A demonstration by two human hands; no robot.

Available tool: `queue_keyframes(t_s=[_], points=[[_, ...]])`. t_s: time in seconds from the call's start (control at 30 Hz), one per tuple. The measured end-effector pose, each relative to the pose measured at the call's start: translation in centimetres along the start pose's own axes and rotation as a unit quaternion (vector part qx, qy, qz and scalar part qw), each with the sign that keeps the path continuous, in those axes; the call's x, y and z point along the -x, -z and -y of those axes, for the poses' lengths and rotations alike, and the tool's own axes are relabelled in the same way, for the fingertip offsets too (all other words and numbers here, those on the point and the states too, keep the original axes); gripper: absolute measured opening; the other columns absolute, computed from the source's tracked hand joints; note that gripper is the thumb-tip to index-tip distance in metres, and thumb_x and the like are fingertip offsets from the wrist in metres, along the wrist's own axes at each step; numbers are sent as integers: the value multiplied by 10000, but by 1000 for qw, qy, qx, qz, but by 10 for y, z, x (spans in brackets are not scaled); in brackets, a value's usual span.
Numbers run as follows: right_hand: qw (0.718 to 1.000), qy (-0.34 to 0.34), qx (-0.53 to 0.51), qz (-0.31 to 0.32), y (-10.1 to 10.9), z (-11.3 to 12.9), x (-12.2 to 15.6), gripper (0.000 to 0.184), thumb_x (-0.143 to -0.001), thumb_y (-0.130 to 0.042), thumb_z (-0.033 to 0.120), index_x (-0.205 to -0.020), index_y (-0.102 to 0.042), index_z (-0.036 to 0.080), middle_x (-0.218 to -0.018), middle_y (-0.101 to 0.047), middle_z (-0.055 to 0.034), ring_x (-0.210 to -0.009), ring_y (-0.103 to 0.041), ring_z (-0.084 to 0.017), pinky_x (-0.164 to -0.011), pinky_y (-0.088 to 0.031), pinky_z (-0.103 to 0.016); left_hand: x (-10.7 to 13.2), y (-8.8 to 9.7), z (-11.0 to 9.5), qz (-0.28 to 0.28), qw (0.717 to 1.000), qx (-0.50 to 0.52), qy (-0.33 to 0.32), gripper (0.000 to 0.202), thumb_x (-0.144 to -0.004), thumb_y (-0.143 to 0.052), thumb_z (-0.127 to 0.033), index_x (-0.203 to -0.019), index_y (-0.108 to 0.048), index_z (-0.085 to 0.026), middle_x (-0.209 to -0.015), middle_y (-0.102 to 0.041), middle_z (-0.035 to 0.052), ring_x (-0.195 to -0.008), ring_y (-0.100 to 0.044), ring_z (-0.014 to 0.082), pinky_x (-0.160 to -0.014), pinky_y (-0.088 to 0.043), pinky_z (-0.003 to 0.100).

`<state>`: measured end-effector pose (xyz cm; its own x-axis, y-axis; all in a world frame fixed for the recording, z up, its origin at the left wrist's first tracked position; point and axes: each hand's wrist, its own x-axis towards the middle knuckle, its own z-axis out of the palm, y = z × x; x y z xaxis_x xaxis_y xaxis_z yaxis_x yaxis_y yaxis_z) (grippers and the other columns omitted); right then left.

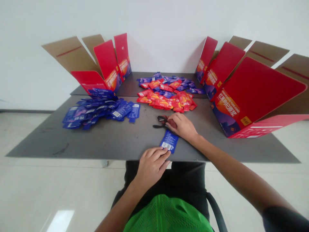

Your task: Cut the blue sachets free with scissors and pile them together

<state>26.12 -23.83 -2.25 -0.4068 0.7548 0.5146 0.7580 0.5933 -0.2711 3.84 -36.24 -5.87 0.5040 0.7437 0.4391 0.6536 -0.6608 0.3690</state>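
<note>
Backed by a plain whitish wall (166, 19) across the top of the frame, edged with a dark baseboard (29, 111) at far left. Floored in pale, glossy tiles (89, 193), with a bright reflection (60, 220) at lower left. Furnished mid-frame with a gray surface (120, 141).

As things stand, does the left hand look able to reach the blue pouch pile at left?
Probably yes: tabletop stretches between the left hand and that blue pouch pile, with nothing seen standing in the way.

We see glossy plastic film on the sachet (169, 140) at five o'clock, smooth cardboard boxes (227, 61) at two, matt tabletop (120, 141), mesh cloth (178, 212) at six.
</note>
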Motion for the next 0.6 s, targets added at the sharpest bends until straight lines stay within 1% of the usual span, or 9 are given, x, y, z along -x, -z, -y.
queue_keyframes(t_s=[0.07, 0.13, 0.17, 0.23, 0.3, 0.37, 0.47, 0.53, 0.6], points=[[1000, -11, 7, -23, 9, 2, -5, 160, -1003, -617, 376, -1098, -624, 247, -1113, -677, -90, -1011, -641, -271, -882, -543, -426, 0, 0, 0, -2, 1000, 0, 2, 299, -1026, -613, -340, -1300, -700, -261, -1251, -742, 44, -1196, -635, 236, -1001, -498, 418], [998, 2, -31, -47, 13, 23, 1, 160, -1013, -614, 373, -1126, -612, 260, -1160, -675, -80, -1057, -641, -253, -922, -540, -410, 0, -1, 0, -2, 1000, -3, 4, 300, -1023, -615, -339, -1300, -703, -263, -1240, -744, 45, -1176, -638, 239, -995, -501, 420], [997, 24, -56, -37, 12, 36, 7, 170, -1016, -614, 370, -1150, -603, 265, -1189, -674, -75, -1083, -640, -242, -942, -540, -399, 0, -1, -1, 0, 1000, -6, 6, 287, -1020, -616, -339, -1279, -716, -266, -1222, -748, 44, -1157, -641, 241, -985, -506, 421], [994, 70, -85, 15, 7, 54, 18, 151, -1030, -593, 356, -1160, -600, 281, -1197, -683, -58, -1092, -646, -227, -931, -549, -383, 0, 0, -1, 7, 1000, -15, 12, 249, -1016, -617, -338, -1220, -746, -275, -1177, -756, 43, -1117, -649, 241, -959, -517, 420], [992, 76, -91, 39, -1, 50, 22, 152, -1029, -594, 361, -1154, -602, 274, -1166, -688, -57, -1079, -651, -226, -921, -553, -380, 0, 1, -1, 9, 1000, -19, 14, 248, -1016, -614, -337, -1216, -749, -275, -1173, -756, 44, -1121, -650, 239, -962, -520, 416], [997, 36, -62, 24, -4, 29, 15, 174, -1013, -616, 376, -1136, -608, 252, -1124, -683, -72, -1042, -652, -243, -905, -554, -396, 0, 1, 0, 2, 1000, -14, 7, 286, -1016, -619, -335, -1274, -721, -265, -1217, -748, 40, -1167, -641, 234, -990, -511, 409], [1000, -12, 5, 1, 4, -1, -2, 165, -1002, -620, 375, -1097, -622, 240, -1096, -670, -90, -995, -643, -271, -863, -548, -424, 0, 1, 0, -5, 1000, -6, 0, 311, -1009, -633, -335, -1303, -701, -259, -1256, -739, 31, -1198, -632, 231, -1011, -497, 407], [999, -18, -6, -26, 12, 3, -5, 156, -1011, -609, 373, -1100, -617, 245, -1112, -667, -88, -1023, -638, -267, -884, -543, -418, 0, 1, 0, -5, 1000, -3, 2, 309, -1007, -636, -335, -1300, -701, -262, -1258, -738, 29, -1194, -632, 234, -1006, -495, 408], [998, -9, -52, -40, 14, 25, 2, 167, -1021, -604, 380, -1135, -601, 259, -1164, -666, -77, -1076, -636, -246, -929, -539, -398, -1, 1, 0, -5, 1000, -3, 3, 302, -1000, -644, -356, -1281, -712, -268, -1242, -743, 30, -1170, -636, 244, -985, -500, 415]])
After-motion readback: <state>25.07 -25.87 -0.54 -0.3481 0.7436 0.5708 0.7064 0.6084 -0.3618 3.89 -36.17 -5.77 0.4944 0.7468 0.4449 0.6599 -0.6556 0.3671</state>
